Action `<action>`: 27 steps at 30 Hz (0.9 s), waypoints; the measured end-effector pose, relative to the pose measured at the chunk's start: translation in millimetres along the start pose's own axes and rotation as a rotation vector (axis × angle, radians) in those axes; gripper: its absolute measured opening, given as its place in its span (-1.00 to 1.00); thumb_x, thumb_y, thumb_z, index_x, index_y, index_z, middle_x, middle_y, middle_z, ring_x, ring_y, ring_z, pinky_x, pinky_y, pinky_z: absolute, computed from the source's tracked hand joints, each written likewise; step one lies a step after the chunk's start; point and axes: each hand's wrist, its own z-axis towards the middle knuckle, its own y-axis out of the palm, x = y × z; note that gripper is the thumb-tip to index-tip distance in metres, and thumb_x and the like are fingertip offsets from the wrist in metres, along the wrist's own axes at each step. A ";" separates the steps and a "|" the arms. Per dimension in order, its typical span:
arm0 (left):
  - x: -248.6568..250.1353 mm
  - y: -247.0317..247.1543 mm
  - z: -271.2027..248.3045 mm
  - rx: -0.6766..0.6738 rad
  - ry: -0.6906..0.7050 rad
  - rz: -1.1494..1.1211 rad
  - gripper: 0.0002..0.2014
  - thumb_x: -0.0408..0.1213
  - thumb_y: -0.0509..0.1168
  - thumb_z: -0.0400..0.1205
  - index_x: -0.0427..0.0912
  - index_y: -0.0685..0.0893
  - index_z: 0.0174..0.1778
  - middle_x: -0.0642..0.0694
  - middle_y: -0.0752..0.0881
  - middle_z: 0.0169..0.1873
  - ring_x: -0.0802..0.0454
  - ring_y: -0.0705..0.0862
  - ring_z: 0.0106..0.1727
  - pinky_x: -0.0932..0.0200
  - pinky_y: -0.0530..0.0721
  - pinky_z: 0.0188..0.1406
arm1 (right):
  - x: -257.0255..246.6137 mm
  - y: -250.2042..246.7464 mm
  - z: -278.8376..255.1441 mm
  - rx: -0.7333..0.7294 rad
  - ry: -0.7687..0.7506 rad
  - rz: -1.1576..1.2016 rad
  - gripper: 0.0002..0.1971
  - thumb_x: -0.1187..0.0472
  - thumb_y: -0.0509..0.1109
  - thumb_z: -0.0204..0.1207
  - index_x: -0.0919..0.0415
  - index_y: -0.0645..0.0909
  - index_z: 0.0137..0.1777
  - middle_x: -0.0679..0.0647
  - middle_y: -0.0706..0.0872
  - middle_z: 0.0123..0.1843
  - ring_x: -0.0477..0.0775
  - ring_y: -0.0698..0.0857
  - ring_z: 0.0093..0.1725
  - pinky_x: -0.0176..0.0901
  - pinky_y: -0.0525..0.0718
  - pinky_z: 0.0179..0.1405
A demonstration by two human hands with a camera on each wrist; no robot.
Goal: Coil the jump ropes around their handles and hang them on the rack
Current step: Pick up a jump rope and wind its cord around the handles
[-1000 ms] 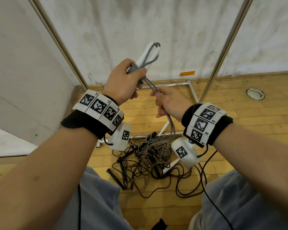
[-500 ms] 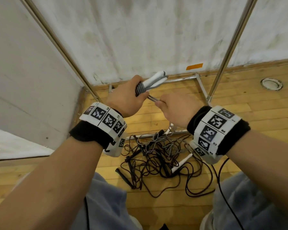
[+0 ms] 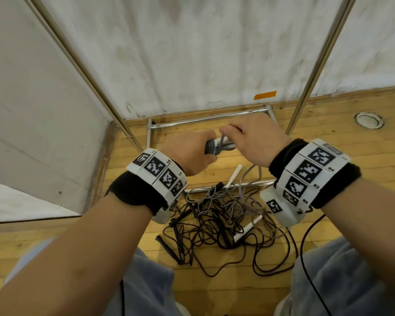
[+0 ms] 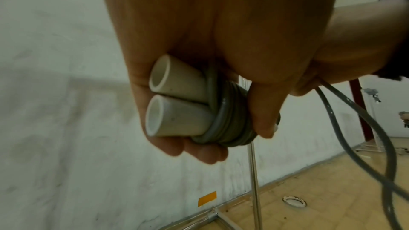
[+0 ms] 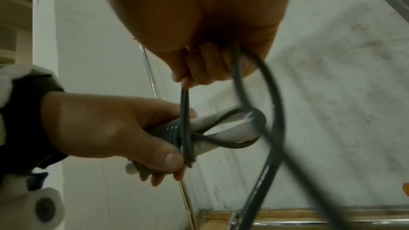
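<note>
Left hand (image 3: 187,153) clamped on 2 white handles (image 4: 177,104), grey rope (image 5: 183,123) coiled; right hand (image 3: 253,140) apparently pinches the rope strand.

Rope pile (image 3: 224,215) before rack base (image 3: 205,119)

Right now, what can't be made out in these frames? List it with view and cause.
- Rack top and any hooks: head view, cut off by the upper edge.
- Middle of the white handles: left wrist view, covered by the left hand and grey rope coils.
- Right hand fingers: right wrist view, mostly behind the palm.
- Rope count in the floor pile: head view, tangled.
</note>
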 end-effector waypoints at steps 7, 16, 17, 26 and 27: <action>16.6 4.4 -5.2 0.171 0.155 -0.032 -0.63 0.27 0.29 0.51 0.04 0.47 -0.31 0.07 0.53 -0.50 0.06 0.53 -0.42 0.12 0.44 -0.47 | 8.3 -11.7 4.0 0.122 0.042 0.051 -0.54 -0.13 0.25 0.58 0.21 0.59 -0.37 0.03 0.48 -0.49 0.00 0.45 -0.46 -0.14 0.35 -0.46; 31.0 -14.9 -26.1 0.276 0.277 -0.525 -0.80 0.06 0.32 0.48 0.05 0.69 -0.12 0.01 0.63 -0.45 0.02 0.59 -0.40 -0.01 0.60 -0.39 | 33.1 -31.4 5.0 -0.179 0.230 0.622 -0.50 -0.30 0.38 0.31 0.17 0.48 -0.45 0.08 0.40 -0.48 -0.01 0.36 -0.52 -0.18 0.32 -0.43; 33.7 -18.0 -28.2 0.282 0.265 -0.634 -0.79 0.02 0.34 0.48 0.02 0.70 -0.07 -0.03 0.66 -0.41 -0.03 0.63 -0.40 -0.04 0.64 -0.40 | 33.2 -27.5 4.6 -0.174 0.249 0.760 -0.60 -0.16 0.37 0.45 0.15 0.51 -0.39 0.09 0.44 -0.46 -0.02 0.39 -0.53 -0.22 0.35 -0.48; 34.8 -38.8 -20.1 0.406 0.056 -1.127 -0.74 -0.13 0.24 0.69 -0.29 0.63 0.00 -0.30 0.73 -0.36 -0.11 0.63 -0.55 0.07 0.53 -0.55 | 2.7 -19.7 4.9 0.136 0.108 0.715 -0.69 0.17 0.16 0.68 0.03 0.55 -0.31 -0.03 0.43 -0.51 -0.20 0.34 -0.64 -0.38 0.29 -0.64; 35.2 -39.7 -18.9 0.424 0.043 -1.115 -0.75 -0.12 0.25 0.69 -0.28 0.62 -0.02 -0.29 0.74 -0.34 -0.13 0.64 -0.53 0.04 0.55 -0.54 | -0.5 -18.0 3.3 0.190 0.092 0.616 -0.69 0.19 0.14 0.68 0.04 0.54 -0.30 -0.05 0.44 -0.49 -0.23 0.38 -0.61 -0.41 0.33 -0.58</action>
